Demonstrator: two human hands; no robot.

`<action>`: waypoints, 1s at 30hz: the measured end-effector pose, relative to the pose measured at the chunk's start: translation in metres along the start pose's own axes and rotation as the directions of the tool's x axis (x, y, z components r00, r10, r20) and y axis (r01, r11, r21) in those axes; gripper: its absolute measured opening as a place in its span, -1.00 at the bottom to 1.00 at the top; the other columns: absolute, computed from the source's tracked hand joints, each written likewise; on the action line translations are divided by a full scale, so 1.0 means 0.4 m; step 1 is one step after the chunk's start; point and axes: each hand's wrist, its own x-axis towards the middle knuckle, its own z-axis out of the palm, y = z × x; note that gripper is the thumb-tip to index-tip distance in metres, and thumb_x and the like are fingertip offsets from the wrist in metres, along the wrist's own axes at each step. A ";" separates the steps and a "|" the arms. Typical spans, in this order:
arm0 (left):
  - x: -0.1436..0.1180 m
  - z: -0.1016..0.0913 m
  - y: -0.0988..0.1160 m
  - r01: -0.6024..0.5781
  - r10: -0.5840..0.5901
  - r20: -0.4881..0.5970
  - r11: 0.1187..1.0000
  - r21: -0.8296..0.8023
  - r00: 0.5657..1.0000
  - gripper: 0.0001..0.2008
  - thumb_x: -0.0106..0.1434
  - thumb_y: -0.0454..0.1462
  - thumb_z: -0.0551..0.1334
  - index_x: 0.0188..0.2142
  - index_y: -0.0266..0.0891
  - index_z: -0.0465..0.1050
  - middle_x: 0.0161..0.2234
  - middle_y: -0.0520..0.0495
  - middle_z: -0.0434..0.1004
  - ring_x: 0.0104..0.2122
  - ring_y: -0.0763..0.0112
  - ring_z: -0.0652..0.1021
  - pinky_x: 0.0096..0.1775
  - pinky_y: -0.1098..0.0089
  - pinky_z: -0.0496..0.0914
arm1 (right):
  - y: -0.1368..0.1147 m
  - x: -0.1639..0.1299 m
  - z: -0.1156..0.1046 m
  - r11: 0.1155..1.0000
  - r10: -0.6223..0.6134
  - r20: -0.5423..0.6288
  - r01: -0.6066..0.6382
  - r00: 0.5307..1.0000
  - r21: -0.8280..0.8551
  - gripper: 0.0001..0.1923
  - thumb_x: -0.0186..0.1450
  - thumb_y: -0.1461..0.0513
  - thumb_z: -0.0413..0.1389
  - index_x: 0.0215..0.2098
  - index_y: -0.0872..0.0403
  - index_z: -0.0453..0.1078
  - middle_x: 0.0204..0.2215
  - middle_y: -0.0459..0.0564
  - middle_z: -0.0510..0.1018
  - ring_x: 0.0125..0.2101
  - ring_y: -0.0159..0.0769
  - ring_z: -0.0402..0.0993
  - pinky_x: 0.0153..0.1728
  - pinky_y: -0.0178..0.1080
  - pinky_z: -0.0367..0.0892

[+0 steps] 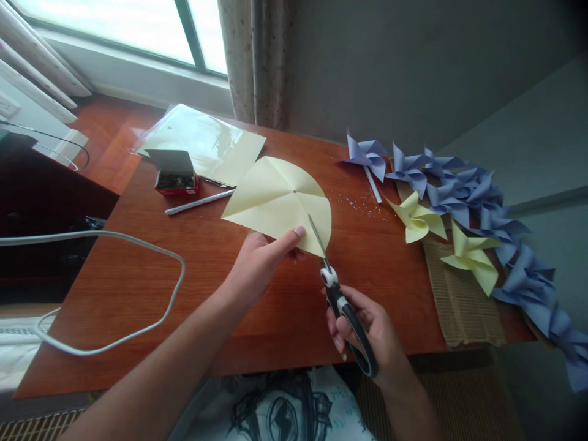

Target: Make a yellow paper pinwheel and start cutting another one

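Note:
My left hand [260, 263] pinches the near edge of a pale yellow paper [275, 199], rounded on one side and creased with fold lines that meet at a small centre hole. It is held a little above the wooden table [220, 294]. My right hand [367, 331] grips black-handled scissors [337, 294]. Their blades reach up into the paper's lower right edge along a crease.
Blue pinwheels [463, 184] and two yellow pinwheels [418, 217] lie on the right beside a strip of corrugated cardboard [459, 300]. A small open box [174, 174], a white stick [199, 202] and plastic-wrapped paper [202, 138] sit at the back. A white cable [151, 245] loops at left.

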 end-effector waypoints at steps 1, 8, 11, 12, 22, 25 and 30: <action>0.000 0.000 0.000 0.002 -0.002 0.000 1.000 -0.003 1.000 -0.77 0.20 -0.18 0.41 -0.46 -0.29 0.53 -0.55 -0.01 0.54 -0.53 0.45 0.50 -0.42 0.45 0.35 | 0.000 0.000 0.000 1.000 -0.004 0.006 0.004 1.000 0.003 -0.43 0.11 0.01 0.43 0.00 0.10 0.49 -0.48 -0.10 0.47 -0.62 -0.48 0.30 -0.63 -0.41 0.24; -0.003 0.003 0.005 -0.003 0.003 0.006 1.000 -0.019 1.000 -0.78 0.18 -0.18 0.43 -0.41 -0.30 0.53 -0.55 0.02 0.52 -0.54 0.47 0.49 -0.44 0.46 0.35 | 0.007 0.001 -0.004 1.000 -0.012 0.050 0.012 0.999 0.003 -0.43 0.15 -0.02 0.40 0.00 0.10 0.46 -0.47 -0.10 0.46 -0.62 -0.47 0.29 -0.63 -0.40 0.22; -0.005 0.005 0.006 0.003 -0.002 0.008 1.000 -0.009 1.000 -0.78 0.18 -0.18 0.43 -0.42 -0.30 0.52 -0.55 0.01 0.52 -0.55 0.47 0.47 -0.43 0.45 0.36 | 0.006 0.003 -0.004 1.000 -0.023 0.063 0.022 0.998 0.006 -0.40 0.15 -0.06 0.38 0.01 0.10 0.45 -0.47 -0.10 0.45 -0.60 -0.45 0.28 -0.61 -0.38 0.21; -0.006 0.005 0.006 0.007 -0.007 0.012 1.000 -0.007 1.000 -0.77 0.17 -0.18 0.43 -0.42 -0.30 0.52 -0.55 0.01 0.52 -0.55 0.47 0.47 -0.43 0.45 0.36 | 0.006 0.004 -0.003 0.999 -0.034 0.070 0.034 0.997 0.010 -0.39 0.15 -0.08 0.37 0.01 0.09 0.45 -0.47 -0.09 0.45 -0.59 -0.44 0.28 -0.60 -0.37 0.20; -0.010 0.005 -0.002 0.029 -0.029 0.064 1.000 0.000 0.998 -0.76 0.18 -0.16 0.42 -0.43 -0.31 0.51 -0.49 -0.02 0.52 -0.50 0.45 0.47 -0.43 0.45 0.35 | 0.003 0.015 -0.002 0.997 -0.064 0.104 0.060 0.993 0.040 -0.49 0.17 -0.08 0.33 -0.04 0.02 0.46 -0.43 -0.06 0.43 -0.55 -0.41 0.26 -0.56 -0.34 0.11; -0.011 0.005 -0.005 0.031 -0.031 0.086 1.000 0.000 0.996 -0.73 0.20 -0.13 0.40 -0.43 -0.31 0.50 -0.48 -0.03 0.51 -0.50 0.45 0.47 -0.44 0.45 0.35 | 0.006 0.020 -0.004 0.998 -0.056 0.133 0.051 0.989 0.038 -0.49 0.19 -0.08 0.32 -0.02 0.01 0.45 -0.41 -0.06 0.43 -0.54 -0.40 0.26 -0.56 -0.33 0.12; -0.015 0.007 -0.003 0.049 -0.050 0.101 0.999 0.008 0.994 -0.74 0.19 -0.15 0.41 -0.44 -0.30 0.51 -0.50 -0.02 0.51 -0.51 0.45 0.45 -0.44 0.45 0.34 | 0.007 0.022 -0.004 0.997 -0.079 0.122 0.074 0.989 0.038 -0.52 0.21 -0.07 0.30 -0.03 0.02 0.45 -0.42 -0.06 0.42 -0.54 -0.39 0.25 -0.56 -0.33 0.10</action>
